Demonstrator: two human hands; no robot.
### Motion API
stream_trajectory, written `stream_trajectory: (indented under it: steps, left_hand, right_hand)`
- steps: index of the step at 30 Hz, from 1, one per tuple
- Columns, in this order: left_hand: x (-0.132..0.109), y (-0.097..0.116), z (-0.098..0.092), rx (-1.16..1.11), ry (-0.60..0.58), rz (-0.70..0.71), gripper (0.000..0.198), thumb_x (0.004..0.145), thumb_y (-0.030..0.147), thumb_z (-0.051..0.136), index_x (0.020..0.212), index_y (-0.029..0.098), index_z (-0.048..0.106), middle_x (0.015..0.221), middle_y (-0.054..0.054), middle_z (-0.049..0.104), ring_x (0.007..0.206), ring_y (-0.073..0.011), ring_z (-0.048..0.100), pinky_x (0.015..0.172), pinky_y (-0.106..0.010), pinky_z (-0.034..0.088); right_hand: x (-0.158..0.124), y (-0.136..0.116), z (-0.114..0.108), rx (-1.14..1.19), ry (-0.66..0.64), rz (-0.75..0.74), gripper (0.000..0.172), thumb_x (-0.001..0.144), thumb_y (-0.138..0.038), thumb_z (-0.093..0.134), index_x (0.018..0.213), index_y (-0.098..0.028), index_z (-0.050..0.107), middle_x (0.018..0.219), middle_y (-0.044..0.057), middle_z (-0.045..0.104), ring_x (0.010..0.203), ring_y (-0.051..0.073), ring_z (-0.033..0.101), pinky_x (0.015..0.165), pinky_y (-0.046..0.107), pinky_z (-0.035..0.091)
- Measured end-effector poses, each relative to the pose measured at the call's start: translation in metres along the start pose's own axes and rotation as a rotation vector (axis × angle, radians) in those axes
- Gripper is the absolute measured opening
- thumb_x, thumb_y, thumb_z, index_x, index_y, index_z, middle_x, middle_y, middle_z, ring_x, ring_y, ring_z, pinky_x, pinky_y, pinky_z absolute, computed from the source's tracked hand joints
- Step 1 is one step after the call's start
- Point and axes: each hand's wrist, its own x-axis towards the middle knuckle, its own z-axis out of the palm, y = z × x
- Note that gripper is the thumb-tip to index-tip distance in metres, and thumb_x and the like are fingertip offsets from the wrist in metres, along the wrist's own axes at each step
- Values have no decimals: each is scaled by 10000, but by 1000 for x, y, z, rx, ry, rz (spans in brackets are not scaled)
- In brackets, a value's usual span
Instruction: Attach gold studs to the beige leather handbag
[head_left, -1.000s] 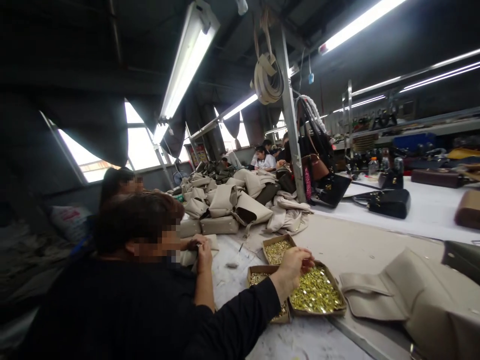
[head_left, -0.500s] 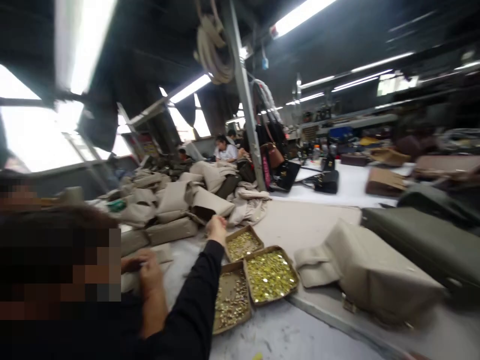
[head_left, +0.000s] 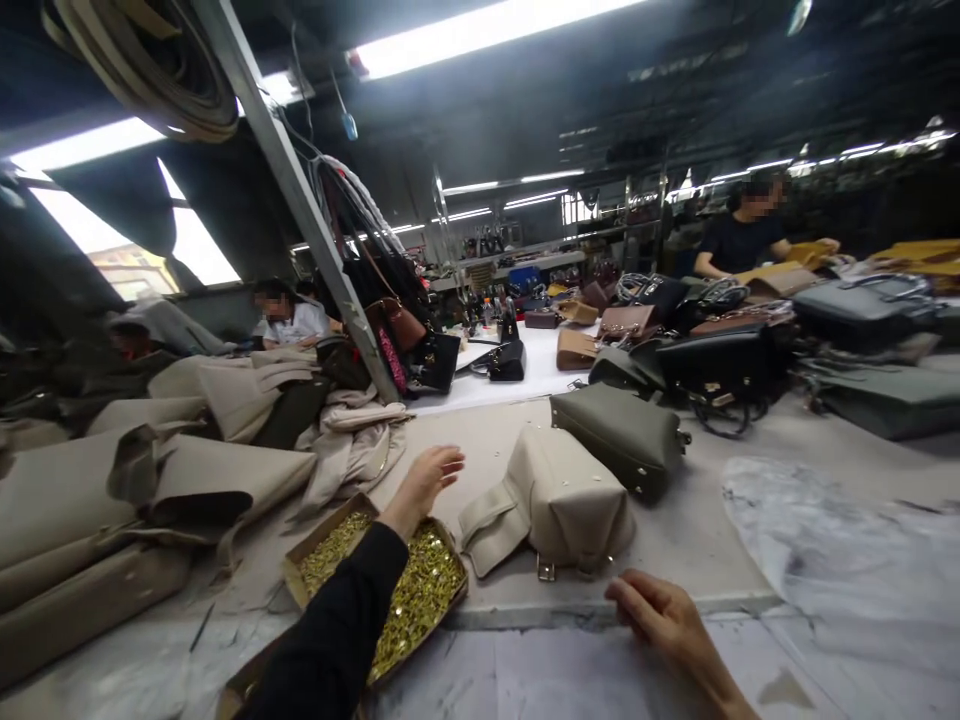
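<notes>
Nearest, right hand (head_left: 660, 612) open and loose, resting on table edge (head_left: 525, 608), gripping nothing; left hand out of view. Just beyond, beige bag (head_left: 559, 495) lying on the table. Left of it, co-worker's hand (head_left: 424, 480) open above cardboard tray (head_left: 324, 520) of gold studs (head_left: 427, 580), black sleeve (head_left: 337, 630) covering part. Farther back, olive bag (head_left: 619, 435), black handbags (head_left: 720, 365), leaning steel post (head_left: 315, 215).

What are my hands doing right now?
Left hand: not in view; the black-sleeved hand over the gold-fittings box is a co-worker's.
Right hand: open, empty, resting on the table.
</notes>
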Motion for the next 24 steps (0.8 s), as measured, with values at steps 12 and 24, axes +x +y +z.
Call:
stream_trajectory:
  steps: [12, 24]
  left_hand:
    - [-72, -32, 127, 913, -436, 924, 377, 883, 139, 685, 1243, 224, 756, 1273, -88, 738, 1293, -323, 621, 1161, -490, 466]
    - [-75, 110, 99, 367, 16, 645, 567, 759, 684, 761, 937, 151, 680, 714, 11, 625, 632, -135, 543, 544, -204, 401]
  right_hand:
    - [5, -23, -13, 72, 303, -98, 657, 853, -808, 647, 767, -162, 729, 620, 18, 574, 504, 150, 501, 487, 256, 391]
    - [-8, -51, -52, 69, 641, -372, 570, 954, -700, 613, 1315, -261, 661, 1377, 81, 617, 1179, 298, 596, 989, 391, 488]
